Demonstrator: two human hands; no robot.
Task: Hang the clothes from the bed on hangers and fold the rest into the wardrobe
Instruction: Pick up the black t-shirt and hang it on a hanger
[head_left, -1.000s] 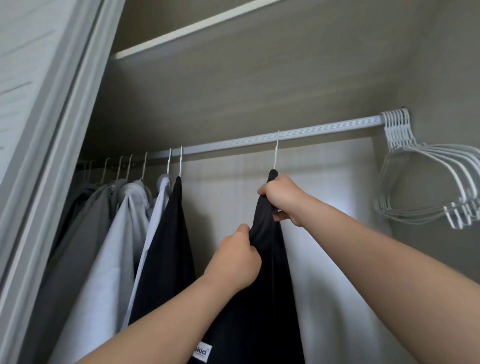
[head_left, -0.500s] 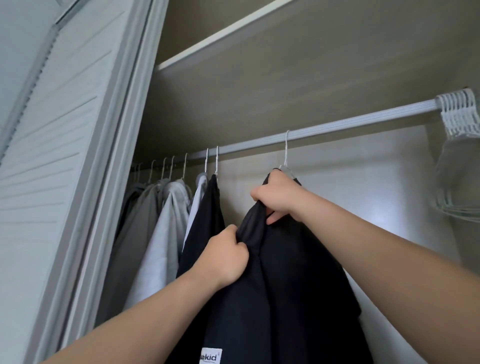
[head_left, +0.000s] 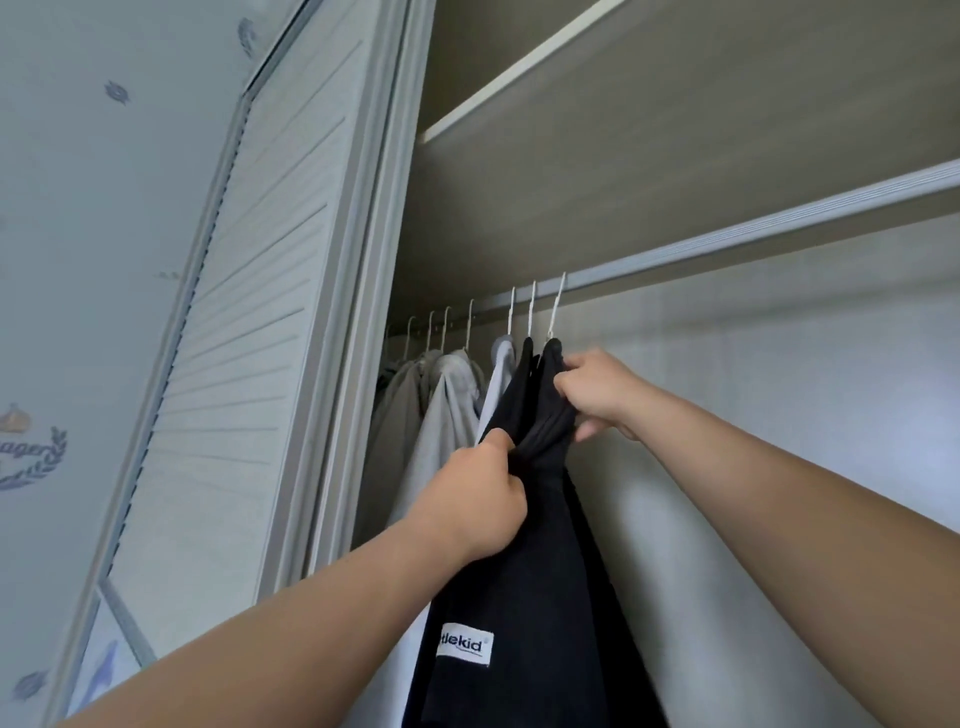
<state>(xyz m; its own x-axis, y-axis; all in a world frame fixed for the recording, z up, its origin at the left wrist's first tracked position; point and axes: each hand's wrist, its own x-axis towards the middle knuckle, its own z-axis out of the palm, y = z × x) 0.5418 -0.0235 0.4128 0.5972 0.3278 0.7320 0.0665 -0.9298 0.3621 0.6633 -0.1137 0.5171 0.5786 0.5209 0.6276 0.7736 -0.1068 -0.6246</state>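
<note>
Garment (head_left: 545, 571) within left fingers (head_left: 506, 493), right fingers (head_left: 571, 389)

On black garment (head_left: 524, 587): white label (head_left: 464, 647), dark letters "tlekid" with a small ® mark. The start of the word is out of sight, and the finer line beneath is too small to read.
On wall, far left: sticker (head_left: 28, 460), script letters "ager", beginning cut off by the frame edge.

A pale blue-grey wallpapered wall (head_left: 78, 234) with printed emblems stood left of a white louvred wardrobe door (head_left: 234, 364); a beige wooden shelf (head_left: 623, 130) ran above the light-washed back panel (head_left: 779, 389).
</note>
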